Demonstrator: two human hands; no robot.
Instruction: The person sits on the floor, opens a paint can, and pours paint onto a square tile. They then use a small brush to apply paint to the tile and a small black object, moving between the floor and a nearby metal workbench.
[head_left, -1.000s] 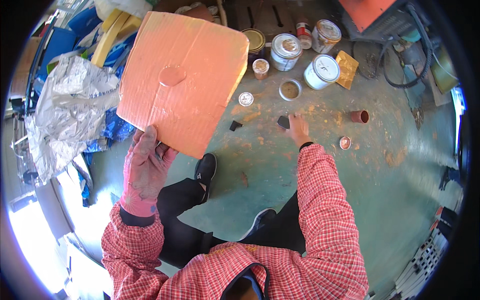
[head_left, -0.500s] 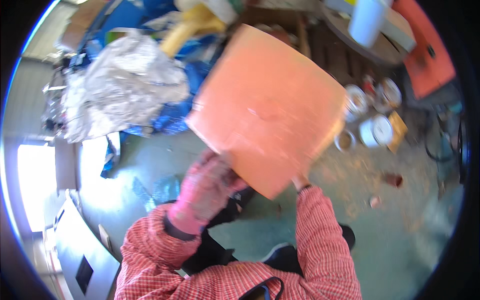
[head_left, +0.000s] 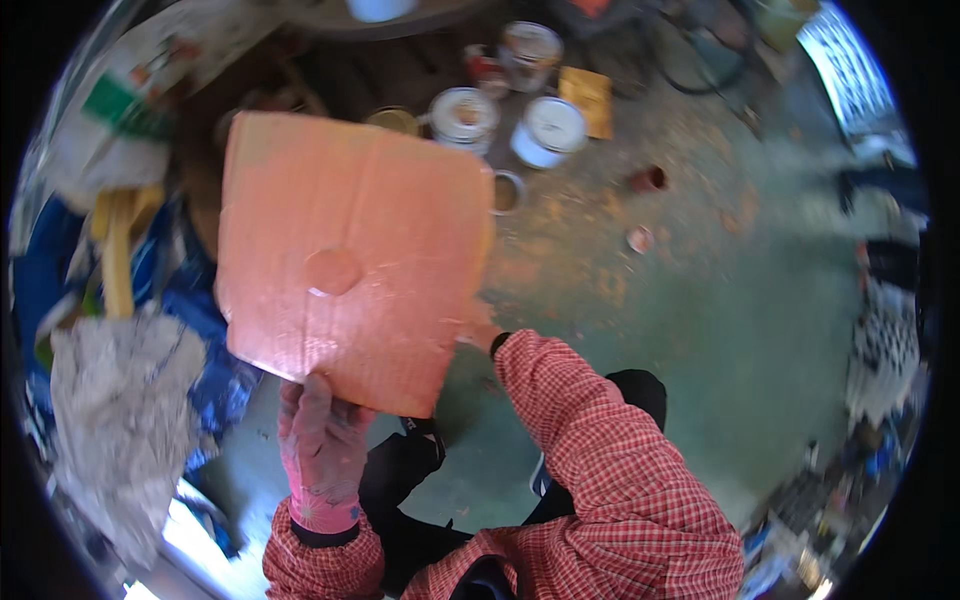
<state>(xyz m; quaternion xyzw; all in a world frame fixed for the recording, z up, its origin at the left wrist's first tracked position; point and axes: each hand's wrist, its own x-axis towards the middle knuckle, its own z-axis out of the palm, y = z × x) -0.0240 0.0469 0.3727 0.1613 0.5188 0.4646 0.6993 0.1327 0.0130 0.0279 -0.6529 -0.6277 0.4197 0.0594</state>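
A flat, roughly square panel, coated orange [head_left: 400, 240], is held up in front of me. It has a small round raised spot near its middle and faint creases like cardboard. My left hand [head_left: 325, 440], in a stained pink glove, grips its lower edge with a digit over the front face. Beside the right edge is my right hand [head_left: 478, 325], apparently bare, holding the panel there; most of its fingers are hidden behind it.
White tubs [head_left: 550, 130] and an open can [head_left: 508, 192] stand on the paint-spotted floor [head_left: 600, 240] beyond the panel. A brown cup-like container [head_left: 648, 179] lies farther right. Crumpled grey sheeting [head_left: 125, 400] and blue plastic [head_left: 225, 385] are heaped on the left.
My view has swung to the right, so the panel and both arms now appear farther left. The panel has turned to sit more squarely upright. Both hands still hold it.
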